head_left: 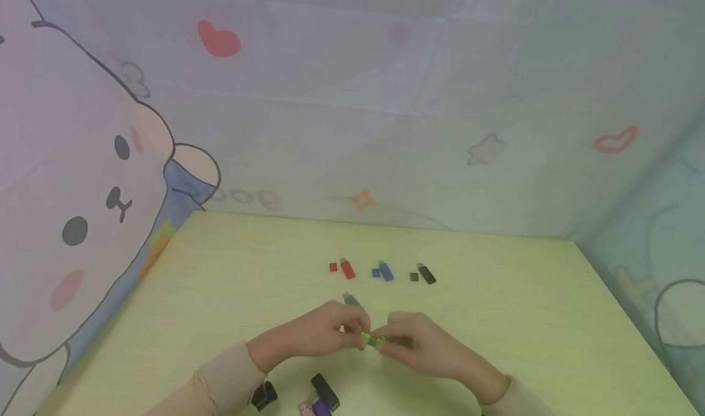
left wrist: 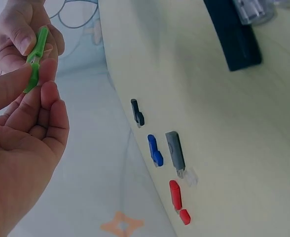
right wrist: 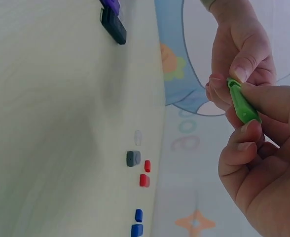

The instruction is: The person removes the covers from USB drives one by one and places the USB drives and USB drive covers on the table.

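Both hands meet over the table on a small green USB stick (head_left: 373, 341). My left hand (head_left: 325, 330) pinches its short green cap (left wrist: 34, 76) between thumb and fingers. The longer green body (right wrist: 244, 106) is pinched by my right hand (head_left: 424, 345). A bit of metal plug shows between cap and body in the left wrist view. Just beyond the left hand lies a grey USB stick (left wrist: 175, 150), its plug bare, with a clear cap (left wrist: 191, 177) beside it. Fingers partly cover the grey stick in the head view.
Farther back lie red (head_left: 348, 269), blue (head_left: 386, 271) and black (head_left: 426, 274) USB sticks, each beside its loose cap. Near the front edge are a long black stick (head_left: 325, 391), a purple one (head_left: 320, 407), a pink one (head_left: 306, 409) and a black object (head_left: 264, 396) by the left sleeve.
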A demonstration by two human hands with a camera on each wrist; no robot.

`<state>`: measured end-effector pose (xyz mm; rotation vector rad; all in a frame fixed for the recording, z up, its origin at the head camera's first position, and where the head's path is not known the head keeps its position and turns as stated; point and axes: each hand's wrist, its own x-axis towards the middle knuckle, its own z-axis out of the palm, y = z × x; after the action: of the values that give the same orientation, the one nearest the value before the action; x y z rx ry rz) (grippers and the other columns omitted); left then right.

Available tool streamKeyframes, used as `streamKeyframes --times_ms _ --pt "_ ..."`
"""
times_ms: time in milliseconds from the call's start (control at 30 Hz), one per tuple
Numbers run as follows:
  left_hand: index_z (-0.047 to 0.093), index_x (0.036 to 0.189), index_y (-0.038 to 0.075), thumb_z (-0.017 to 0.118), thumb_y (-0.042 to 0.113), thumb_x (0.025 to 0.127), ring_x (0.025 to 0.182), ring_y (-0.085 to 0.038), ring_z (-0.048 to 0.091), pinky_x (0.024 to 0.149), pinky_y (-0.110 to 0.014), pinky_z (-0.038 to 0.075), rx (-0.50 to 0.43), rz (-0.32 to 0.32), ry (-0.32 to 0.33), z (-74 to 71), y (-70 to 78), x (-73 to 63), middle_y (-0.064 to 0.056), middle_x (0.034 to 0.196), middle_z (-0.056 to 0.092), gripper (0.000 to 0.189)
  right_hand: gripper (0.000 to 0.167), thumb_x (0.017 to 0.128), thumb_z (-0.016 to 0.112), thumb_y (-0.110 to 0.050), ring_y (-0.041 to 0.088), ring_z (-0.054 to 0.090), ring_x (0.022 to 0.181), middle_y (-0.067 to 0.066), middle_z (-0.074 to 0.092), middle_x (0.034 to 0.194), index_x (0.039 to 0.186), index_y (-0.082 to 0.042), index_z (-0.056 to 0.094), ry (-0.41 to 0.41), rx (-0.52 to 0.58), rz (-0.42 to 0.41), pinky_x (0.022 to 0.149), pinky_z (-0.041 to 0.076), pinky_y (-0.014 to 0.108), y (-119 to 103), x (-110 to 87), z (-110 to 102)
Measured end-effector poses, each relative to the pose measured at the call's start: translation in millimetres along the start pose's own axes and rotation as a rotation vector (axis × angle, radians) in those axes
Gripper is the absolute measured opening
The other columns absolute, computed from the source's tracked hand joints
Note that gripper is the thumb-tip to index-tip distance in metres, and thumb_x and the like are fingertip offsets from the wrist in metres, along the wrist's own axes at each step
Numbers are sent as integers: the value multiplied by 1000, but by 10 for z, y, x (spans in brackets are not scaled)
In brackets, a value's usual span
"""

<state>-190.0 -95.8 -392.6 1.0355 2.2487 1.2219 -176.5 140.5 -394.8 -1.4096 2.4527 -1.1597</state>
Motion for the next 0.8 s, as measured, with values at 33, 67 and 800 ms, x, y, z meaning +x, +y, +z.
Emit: streamKeyframes --times_ms 33,67,800 --pt "62 97 13 63 10 92 80 -1 61 76 -24 47 7 3 3 -18 5 3 -7 85 73 6 19 91 65 -8 -5 37 63 -7 46 69 108 -4 72 -1 -1 12 54 40 15 2 3 -17" --pt "61 97 13 63 10 92 81 -1 61 76 -24 47 17 8 8 -36 9 6 -6 85 73 7 19 91 65 -9 -5 37 63 -7 47 70 108 -4 72 -1 -5 23 55 41 15 5 5 -34" --pt "60 99 9 61 10 94 89 -14 65 76 -27 49 128 74 165 -344 149 253 -3 96 69 6 20 94 62 -15 2 47 60 -3 65 83 111 -6 70 101 -53 264 56 45 23 126 81 -442"
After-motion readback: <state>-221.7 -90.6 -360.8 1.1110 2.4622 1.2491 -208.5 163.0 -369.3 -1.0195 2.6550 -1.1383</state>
